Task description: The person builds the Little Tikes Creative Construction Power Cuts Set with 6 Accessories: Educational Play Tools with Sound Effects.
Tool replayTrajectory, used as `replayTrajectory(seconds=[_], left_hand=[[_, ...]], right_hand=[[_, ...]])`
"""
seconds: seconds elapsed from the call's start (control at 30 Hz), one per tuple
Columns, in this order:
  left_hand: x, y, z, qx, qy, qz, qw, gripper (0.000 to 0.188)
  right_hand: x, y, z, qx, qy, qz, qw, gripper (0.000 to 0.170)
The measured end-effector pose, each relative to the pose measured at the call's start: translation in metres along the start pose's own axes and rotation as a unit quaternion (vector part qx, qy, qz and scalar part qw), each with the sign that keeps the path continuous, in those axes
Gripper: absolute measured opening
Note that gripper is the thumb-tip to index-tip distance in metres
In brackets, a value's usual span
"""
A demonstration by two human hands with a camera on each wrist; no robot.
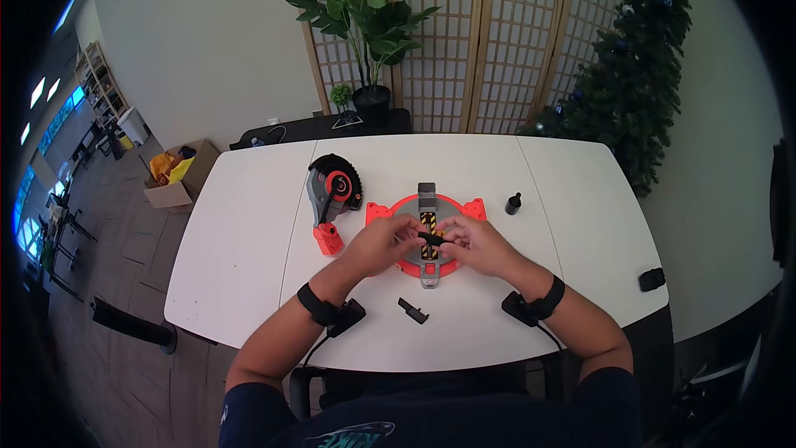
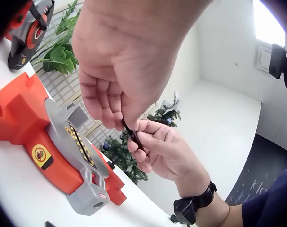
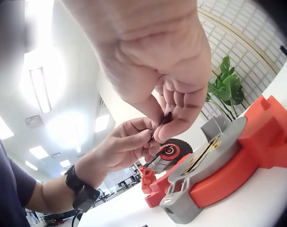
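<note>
A small black part (image 1: pixel 432 239) is pinched between both hands, above the round orange and grey base (image 1: pixel 410 206). My left hand (image 1: pixel 384 245) holds its left end with thumb and fingertips. On the other end are the fingertips of my right hand (image 1: pixel 481 249). The left wrist view shows the dark part (image 2: pixel 129 131) as thin and tilted, with the right hand (image 2: pixel 164 150) below the left hand (image 2: pixel 119 66). In the right wrist view the fingertips hide much of the part (image 3: pixel 165 119).
A grey and orange saw-like piece (image 1: pixel 336 191) lies left of the base. A dark grey part (image 1: pixel 412 311) is near the front edge of the white table (image 1: pixel 240 257). To the right stand a small black bottle-shaped piece (image 1: pixel 513 203) and a black object (image 1: pixel 652 280) at the edge.
</note>
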State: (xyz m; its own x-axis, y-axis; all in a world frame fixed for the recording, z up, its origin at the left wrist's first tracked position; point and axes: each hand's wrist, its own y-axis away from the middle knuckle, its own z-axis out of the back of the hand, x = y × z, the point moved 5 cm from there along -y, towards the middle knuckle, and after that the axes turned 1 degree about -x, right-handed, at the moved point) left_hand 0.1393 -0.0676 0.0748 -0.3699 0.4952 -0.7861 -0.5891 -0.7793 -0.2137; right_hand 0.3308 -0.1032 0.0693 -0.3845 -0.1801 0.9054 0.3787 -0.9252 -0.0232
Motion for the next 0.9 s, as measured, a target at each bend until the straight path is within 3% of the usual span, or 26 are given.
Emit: replayTrajectory(seconds=[0.1,0.17,0.2,0.27,0.33,0.37,0.53,0.67,0.73,0.9], left_hand=[[-0.003,0.000,0.004,-0.040,-0.015,0.007,0.999,0.018],[-0.008,0.002,0.007,-0.068,-0.026,0.010,0.997,0.018],[-0.015,0.004,0.009,-0.100,-0.064,-0.029,0.992,0.017],[-0.020,0.005,0.010,-0.131,-0.101,-0.068,0.984,0.017],[-0.033,0.010,0.007,-0.177,-0.190,-0.211,0.942,0.021],[-0.034,0.011,0.004,-0.177,-0.190,-0.211,0.942,0.021],[-0.042,0.010,-0.005,-0.147,-0.186,-0.289,0.927,0.028],[-0.046,0.010,0.000,-0.140,-0.121,-0.286,0.940,0.035],[-0.033,0.006,0.008,-0.143,-0.056,-0.141,0.978,0.043],[-0.022,-0.002,0.010,-0.122,0.075,-0.067,0.987,0.035]], right_hand=[[0.001,0.000,0.005,-0.053,0.040,0.047,0.997,0.040],[-0.005,-0.002,0.011,-0.105,0.110,-0.018,0.988,0.044],[-0.003,-0.003,0.013,-0.105,0.110,-0.018,0.988,0.044],[0.000,-0.006,0.007,-0.024,-0.078,-0.118,0.990,0.045],[0.003,-0.006,0.003,-0.019,-0.148,-0.112,0.982,0.044],[0.004,-0.006,0.002,-0.013,-0.217,-0.105,0.970,0.043],[0.001,-0.010,0.001,-0.053,-0.267,-0.035,0.962,0.039],[0.010,-0.009,0.008,-0.082,-0.256,0.031,0.963,0.037],[0.016,-0.008,0.010,-0.077,-0.246,0.034,0.966,0.035],[0.030,-0.003,0.007,-0.062,-0.197,0.041,0.977,0.030]])
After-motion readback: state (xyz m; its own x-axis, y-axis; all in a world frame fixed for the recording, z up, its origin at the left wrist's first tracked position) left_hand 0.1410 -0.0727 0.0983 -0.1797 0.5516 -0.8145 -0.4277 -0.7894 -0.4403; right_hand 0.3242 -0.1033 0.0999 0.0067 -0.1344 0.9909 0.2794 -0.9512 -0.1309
